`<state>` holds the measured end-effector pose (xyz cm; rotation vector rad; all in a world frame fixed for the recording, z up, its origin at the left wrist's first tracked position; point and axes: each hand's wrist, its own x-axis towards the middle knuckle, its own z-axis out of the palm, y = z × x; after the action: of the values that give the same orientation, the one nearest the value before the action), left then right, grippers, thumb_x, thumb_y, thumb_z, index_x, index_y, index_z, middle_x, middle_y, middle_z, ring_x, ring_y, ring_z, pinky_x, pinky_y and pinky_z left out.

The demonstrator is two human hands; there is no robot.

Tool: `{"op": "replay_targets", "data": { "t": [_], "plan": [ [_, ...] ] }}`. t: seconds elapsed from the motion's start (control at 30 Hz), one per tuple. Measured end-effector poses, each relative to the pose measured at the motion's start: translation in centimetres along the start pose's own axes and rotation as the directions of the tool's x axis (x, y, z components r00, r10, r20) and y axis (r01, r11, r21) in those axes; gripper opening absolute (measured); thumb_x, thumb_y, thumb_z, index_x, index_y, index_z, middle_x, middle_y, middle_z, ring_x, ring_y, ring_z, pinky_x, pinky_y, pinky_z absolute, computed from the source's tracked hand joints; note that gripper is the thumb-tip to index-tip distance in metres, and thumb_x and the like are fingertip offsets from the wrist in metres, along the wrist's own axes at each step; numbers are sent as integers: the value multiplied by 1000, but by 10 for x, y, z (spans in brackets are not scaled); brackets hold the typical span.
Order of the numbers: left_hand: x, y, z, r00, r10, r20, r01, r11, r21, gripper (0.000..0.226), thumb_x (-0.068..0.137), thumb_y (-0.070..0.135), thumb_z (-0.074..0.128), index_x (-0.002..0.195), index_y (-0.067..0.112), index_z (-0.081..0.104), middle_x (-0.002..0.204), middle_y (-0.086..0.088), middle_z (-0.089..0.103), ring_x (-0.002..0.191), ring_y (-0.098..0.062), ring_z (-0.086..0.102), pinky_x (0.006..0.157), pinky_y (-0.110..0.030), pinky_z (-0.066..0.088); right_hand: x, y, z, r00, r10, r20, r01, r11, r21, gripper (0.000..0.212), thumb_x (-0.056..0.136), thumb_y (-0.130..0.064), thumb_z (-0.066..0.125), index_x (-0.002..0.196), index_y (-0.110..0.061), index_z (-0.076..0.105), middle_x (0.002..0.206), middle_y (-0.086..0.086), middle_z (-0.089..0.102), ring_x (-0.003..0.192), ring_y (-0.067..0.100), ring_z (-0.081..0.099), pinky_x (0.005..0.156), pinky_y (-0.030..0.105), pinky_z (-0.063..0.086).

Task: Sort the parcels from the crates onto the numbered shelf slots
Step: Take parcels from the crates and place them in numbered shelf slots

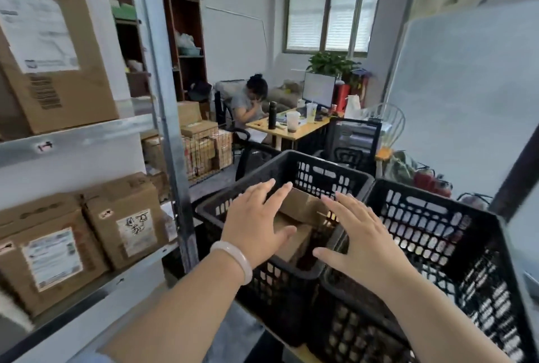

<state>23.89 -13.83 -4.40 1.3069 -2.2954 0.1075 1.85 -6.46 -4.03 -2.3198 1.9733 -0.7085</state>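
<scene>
Two black plastic crates stand side by side in front of me. The left crate [326,163] holds brown cardboard parcels [303,205]. Over it hover my left hand [256,222], with a pale bangle on the wrist, and my right hand [361,237], both with fingers spread and holding nothing. The right crate [437,202] shows no contents from here. A grey metal shelf [87,135] with small number tags stands at my left, carrying a large labelled box [55,50] on the upper level and two labelled parcels [122,220] on the lower one.
A person sits at a wooden desk [291,129] with a monitor, cups and a bottle at the back. Stacked cartons in a wire cage [204,150] stand behind the shelf post. A dark bookcase, a plant and a window are further back. A grey partition stands at the right.
</scene>
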Motion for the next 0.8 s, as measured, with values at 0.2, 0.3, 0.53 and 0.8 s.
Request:
{"op": "replay_targets", "data": {
  "t": [0.2,0.3,0.53,0.8],
  "plan": [
    [45,2,53,992,-36,123,40,999,-23,80,89,63,55,155,38,18,161,2,27,147,-20,22,119,-39,24,19,45,16,996,63,57,-65,997,32,92,80,-69,61,153,-47,9,162,-18,7,150,6,0,122,36,8],
    [72,-7,74,987,-64,148,71,996,-44,81,88,63,57,155,38,19,160,2,28,146,-21,24,118,-42,28,33,56,29,996,76,56,-79,996,51,88,82,-67,60,153,-48,11,162,-20,8,149,3,0,121,31,4],
    [141,-41,140,907,-108,406,170,978,-119,90,80,69,61,154,45,16,163,1,18,148,-24,19,114,-45,31,76,80,55,978,209,31,-210,977,42,82,83,-67,57,151,-50,14,158,-25,11,136,-13,-8,118,26,4],
    [223,-79,219,852,-94,515,148,987,-64,82,82,71,55,152,41,24,163,-2,18,149,-29,13,116,-47,28,136,91,91,921,387,45,-387,922,-4,78,84,-68,53,150,-52,15,159,-26,10,143,-8,-6,115,26,4]
  ]
}}
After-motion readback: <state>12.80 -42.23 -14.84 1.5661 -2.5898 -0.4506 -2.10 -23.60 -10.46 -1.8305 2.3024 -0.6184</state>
